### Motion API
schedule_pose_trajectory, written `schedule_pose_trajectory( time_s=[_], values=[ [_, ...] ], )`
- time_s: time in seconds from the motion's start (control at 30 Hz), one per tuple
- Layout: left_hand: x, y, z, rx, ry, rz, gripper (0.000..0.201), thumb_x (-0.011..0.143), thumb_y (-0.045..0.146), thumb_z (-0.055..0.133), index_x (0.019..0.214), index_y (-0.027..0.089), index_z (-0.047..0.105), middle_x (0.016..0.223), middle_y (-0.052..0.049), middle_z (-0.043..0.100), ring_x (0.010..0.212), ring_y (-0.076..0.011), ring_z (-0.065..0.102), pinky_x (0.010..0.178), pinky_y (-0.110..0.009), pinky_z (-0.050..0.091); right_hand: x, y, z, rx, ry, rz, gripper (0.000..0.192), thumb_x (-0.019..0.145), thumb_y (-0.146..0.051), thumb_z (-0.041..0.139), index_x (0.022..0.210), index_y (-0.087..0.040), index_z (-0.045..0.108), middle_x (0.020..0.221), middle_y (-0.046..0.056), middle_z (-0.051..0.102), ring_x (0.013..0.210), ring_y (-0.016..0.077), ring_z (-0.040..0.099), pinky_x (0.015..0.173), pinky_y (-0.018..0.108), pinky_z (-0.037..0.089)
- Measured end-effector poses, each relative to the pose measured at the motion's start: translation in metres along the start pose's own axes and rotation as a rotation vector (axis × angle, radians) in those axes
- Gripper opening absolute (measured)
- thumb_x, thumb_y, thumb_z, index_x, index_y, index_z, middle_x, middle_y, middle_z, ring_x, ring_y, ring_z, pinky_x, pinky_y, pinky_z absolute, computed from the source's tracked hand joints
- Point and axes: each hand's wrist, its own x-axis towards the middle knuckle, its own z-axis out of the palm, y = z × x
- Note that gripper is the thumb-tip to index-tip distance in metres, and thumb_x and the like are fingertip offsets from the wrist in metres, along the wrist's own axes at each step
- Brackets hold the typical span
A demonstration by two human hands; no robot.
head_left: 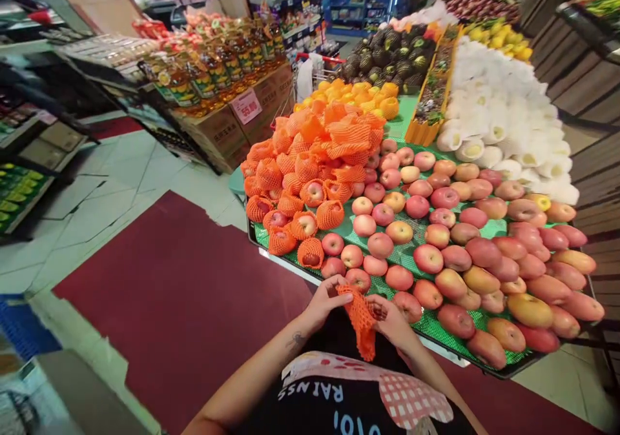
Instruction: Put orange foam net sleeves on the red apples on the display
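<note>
An orange foam fruit net [361,322] hangs between my two hands, in front of my black shirt. My left hand [327,301] pinches its upper left edge, thumb on top. On the other side my right hand [386,315] grips the net's right edge with curled fingers. Just beyond my hands, bare red apples [380,245] lie in loose rows on green matting [405,254]. To their left is a heap of apples in orange foam nets [290,183], with loose nets [346,128] piled on top.
White-netted fruit [508,119], dark green fruit [392,54] and yellow-orange fruit [358,96] fill the stand farther back. A black rim [506,372] edges the stand. Bottled oil [208,67] stands on cartons at left. A dark red mat [188,293] covers the floor.
</note>
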Motion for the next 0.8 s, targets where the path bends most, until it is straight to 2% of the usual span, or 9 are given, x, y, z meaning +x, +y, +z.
schedule_pose_trajectory(
  time_s=[0.1, 0.2, 0.33, 0.4, 0.43, 0.5, 0.63, 0.7, 0.8],
  values=[
    [-0.009, -0.011, -0.013, -0.016, 0.055, -0.024, 0.051, 0.067, 0.047, 0.088, 0.073, 0.017, 0.047, 0.069, 0.006, 0.051, 0.064, -0.0075, 0.043, 0.064, -0.021, 0.034, 0.006, 0.005, -0.003, -0.071, -0.064, 0.027, 0.030, 0.066, -0.043, 0.089, 0.081, -0.022, 0.073, 0.085, 0.002, 0.075, 0.082, 0.0231, 0.067, 0.084, 0.038, 0.051],
    [-0.011, -0.027, -0.019, 0.008, 0.033, -0.089, 0.050, 0.067, 0.048, 0.087, 0.078, 0.017, 0.049, 0.070, 0.007, 0.051, 0.062, -0.0068, 0.043, 0.061, -0.020, 0.033, 0.006, 0.011, -0.016, 0.146, 0.085, 0.028, 0.031, 0.072, -0.049, 0.085, 0.087, -0.024, 0.074, 0.090, 0.001, 0.074, 0.087, 0.0213, 0.066, 0.085, 0.035, 0.052],
    [0.000, -0.037, -0.011, 0.177, -0.238, -0.289, 0.048, 0.068, 0.049, 0.084, 0.094, 0.016, 0.062, 0.073, 0.003, 0.061, 0.059, -0.0089, 0.050, 0.060, -0.021, 0.039, 0.006, 0.019, -0.031, 0.412, 0.302, 0.033, 0.033, 0.072, -0.051, 0.085, 0.089, -0.027, 0.069, 0.089, -0.003, 0.071, 0.084, 0.0169, 0.065, 0.081, 0.029, 0.053],
    [0.009, -0.035, -0.005, 0.479, -0.360, -0.313, 0.034, 0.077, 0.045, 0.077, 0.089, 0.014, 0.067, 0.073, 0.000, 0.065, 0.061, -0.0112, 0.054, 0.061, -0.023, 0.043, 0.008, 0.025, -0.032, 0.377, 0.315, 0.039, 0.032, 0.075, -0.052, 0.082, 0.086, -0.026, 0.066, 0.084, -0.003, 0.068, 0.077, 0.0157, 0.063, 0.076, 0.028, 0.053],
    [0.014, -0.031, -0.003, 0.673, -0.365, -0.296, 0.027, 0.081, 0.040, 0.073, 0.084, 0.014, 0.069, 0.072, 0.000, 0.066, 0.062, -0.0124, 0.056, 0.061, -0.024, 0.043, 0.011, 0.028, -0.030, 0.348, 0.309, 0.040, 0.032, 0.077, -0.053, 0.080, 0.084, -0.025, 0.065, 0.082, -0.003, 0.067, 0.075, 0.0157, 0.063, 0.074, 0.029, 0.053],
    [0.025, -0.022, 0.000, 1.021, -0.251, -0.230, 0.020, 0.088, 0.032, 0.064, 0.080, 0.014, 0.069, 0.074, -0.003, 0.067, 0.066, -0.0154, 0.059, 0.064, -0.025, 0.044, 0.019, 0.035, -0.027, 0.296, 0.312, 0.025, 0.034, 0.076, -0.053, 0.080, 0.082, -0.024, 0.065, 0.081, -0.002, 0.067, 0.076, 0.0166, 0.063, 0.076, 0.030, 0.053],
    [0.048, 0.000, 0.002, 1.345, 0.069, -0.127, 0.030, 0.100, 0.025, 0.041, 0.109, 0.015, 0.068, 0.102, -0.013, 0.071, 0.092, -0.0239, 0.065, 0.077, -0.032, 0.047, 0.044, 0.050, -0.022, 0.203, 0.402, -0.035, 0.040, 0.074, -0.058, 0.079, 0.082, -0.023, 0.064, 0.084, 0.000, 0.070, 0.082, 0.0192, 0.064, 0.079, 0.032, 0.053],
    [0.056, 0.006, 0.004, 1.464, 0.127, -0.122, 0.033, 0.100, 0.020, 0.037, 0.115, 0.014, 0.067, 0.107, -0.016, 0.071, 0.098, -0.0270, 0.067, 0.079, -0.035, 0.049, 0.056, 0.057, -0.022, 0.161, 0.438, -0.058, 0.043, 0.071, -0.061, 0.080, 0.083, -0.023, 0.064, 0.082, 0.000, 0.071, 0.078, 0.0201, 0.064, 0.075, 0.034, 0.054],
    [0.066, 0.009, 0.010, 1.573, 0.112, -0.149, 0.036, 0.096, 0.010, 0.038, 0.114, 0.008, 0.068, 0.104, -0.022, 0.071, 0.096, -0.0313, 0.070, 0.078, -0.040, 0.052, 0.067, 0.066, -0.024, 0.101, 0.482, -0.093, 0.046, 0.068, -0.065, 0.079, 0.081, -0.023, 0.065, 0.076, 0.001, 0.071, 0.072, 0.0214, 0.065, 0.068, 0.036, 0.056]
  ],
)
